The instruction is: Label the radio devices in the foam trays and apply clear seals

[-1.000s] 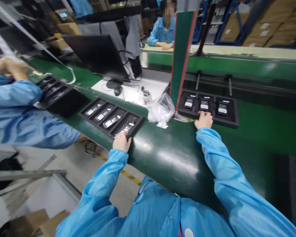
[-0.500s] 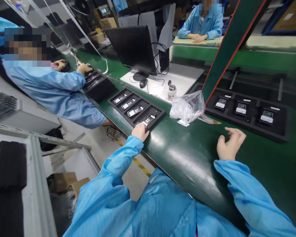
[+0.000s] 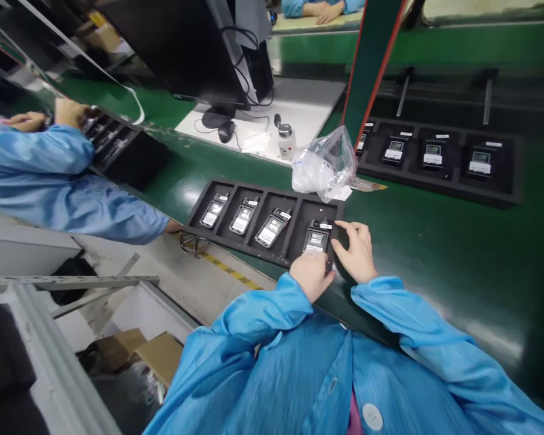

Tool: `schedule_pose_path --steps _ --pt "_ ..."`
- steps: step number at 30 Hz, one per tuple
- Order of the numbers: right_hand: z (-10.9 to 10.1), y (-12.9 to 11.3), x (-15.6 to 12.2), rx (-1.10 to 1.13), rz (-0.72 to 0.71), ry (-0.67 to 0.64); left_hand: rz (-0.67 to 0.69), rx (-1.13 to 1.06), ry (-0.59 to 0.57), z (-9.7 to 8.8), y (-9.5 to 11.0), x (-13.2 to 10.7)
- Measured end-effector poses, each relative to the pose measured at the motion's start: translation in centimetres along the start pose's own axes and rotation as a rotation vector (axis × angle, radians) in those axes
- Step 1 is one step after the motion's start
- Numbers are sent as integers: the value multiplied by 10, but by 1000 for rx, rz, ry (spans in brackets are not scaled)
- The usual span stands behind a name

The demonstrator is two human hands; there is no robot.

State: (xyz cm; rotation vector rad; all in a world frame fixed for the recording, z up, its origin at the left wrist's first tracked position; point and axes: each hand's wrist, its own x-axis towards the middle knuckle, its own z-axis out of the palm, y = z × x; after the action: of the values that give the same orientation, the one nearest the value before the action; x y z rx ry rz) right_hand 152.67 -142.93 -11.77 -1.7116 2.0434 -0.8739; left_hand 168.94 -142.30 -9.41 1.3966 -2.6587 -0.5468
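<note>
A long black foam tray [image 3: 198, 212] lies on the green belt with a handheld device in each slot. My left hand [image 3: 312, 275] is curled over the near end of the device [image 3: 315, 235] in the rightmost slot. My right hand [image 3: 356, 254] rests beside it, fingers spread, index tip at the device's top right corner and thumb by its right side. The other devices [image 3: 272, 227] lie flat in their slots.
A crumpled clear plastic bag [image 3: 323, 167] and a small bottle [image 3: 287, 140] sit behind the tray. A second tray [image 3: 439, 182] with devices lies at right, past a green post [image 3: 367, 66]. A monitor [image 3: 176, 48] stands behind. A co-worker's sleeve [image 3: 49, 175] reaches over another tray [image 3: 131, 166] at left.
The tray has come along the belt to right in front of me. My right hand moved left from the bare belt to the rightmost device. My left hand stayed on that device.
</note>
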Motion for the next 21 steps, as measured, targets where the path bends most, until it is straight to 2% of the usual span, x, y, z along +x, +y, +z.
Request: schedule_pose_path --steps 2,4,7,10,13,17,19,21 --pt "-5 7 -4 -6 46 40 62 -38 -10 7 23 3" --pt "-10 14 -8 2 90 88 125 -103 33 10 36 4" --pt "-14 21 -15 12 106 106 239 -236 190 5 31 -1" --pt "-17 25 -23 24 121 97 230 -291 366 -7 2 -9" --pt "-24 32 -34 21 161 112 99 -241 520 -16 -44 -18" --pt "-50 55 -61 22 202 172 -8 -92 658 -13 -99 -29" --pt "-68 73 -80 6 235 210 -24 -44 673 -7 -113 -32" --pt "-85 92 -101 -15 295 257 -30 -34 668 0 -115 -32"
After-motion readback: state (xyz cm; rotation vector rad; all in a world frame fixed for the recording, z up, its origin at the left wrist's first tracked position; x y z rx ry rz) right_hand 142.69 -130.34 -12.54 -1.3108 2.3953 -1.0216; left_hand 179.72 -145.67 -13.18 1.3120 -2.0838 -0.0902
